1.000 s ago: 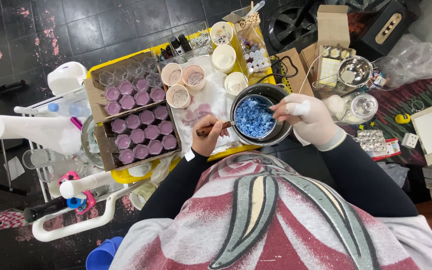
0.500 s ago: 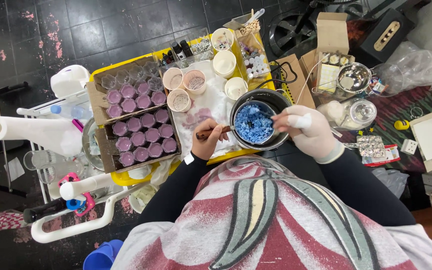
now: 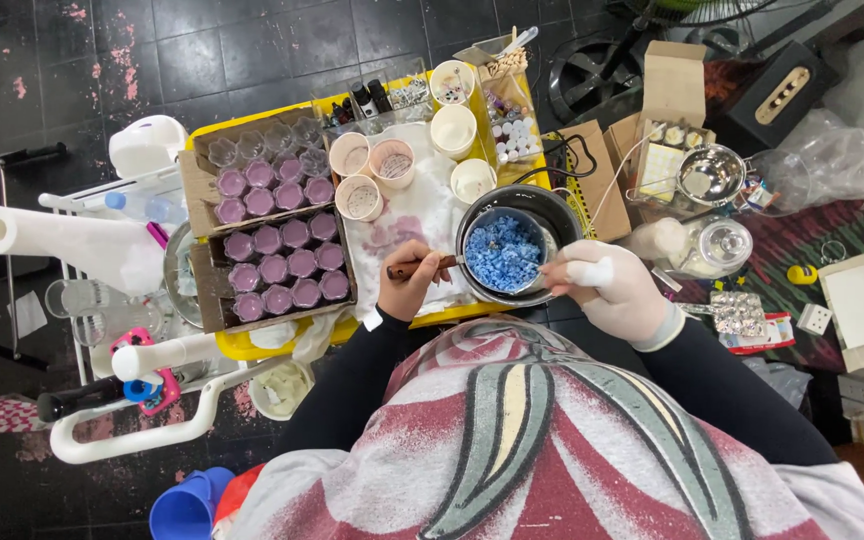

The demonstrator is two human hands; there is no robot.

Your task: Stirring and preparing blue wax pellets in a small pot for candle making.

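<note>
Now stirring | left hand (image 3: 407,283) gripping wooden handle (image 3: 418,266) at 9 o'clock of small pot (image 3: 505,251) | gloved right hand (image 3: 607,285) closed on thin stirrer (image 3: 522,262) at 3 o'clock | keep blue wax flakes (image 3: 502,250) inside, strokes slow, pot steady within dark outer pan (image 3: 562,215).

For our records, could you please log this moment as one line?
left hand: grips pan handle | right hand: gloved, stirring blue flakes | pan inside dark pot

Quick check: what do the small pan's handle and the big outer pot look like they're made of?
Handle: looks like wood, reddish-brown and matte; the left hand covers part of it. Outer pot: probably metal, dark grey with a dull sheen along the rim. Neither can be confirmed from this view.
</note>
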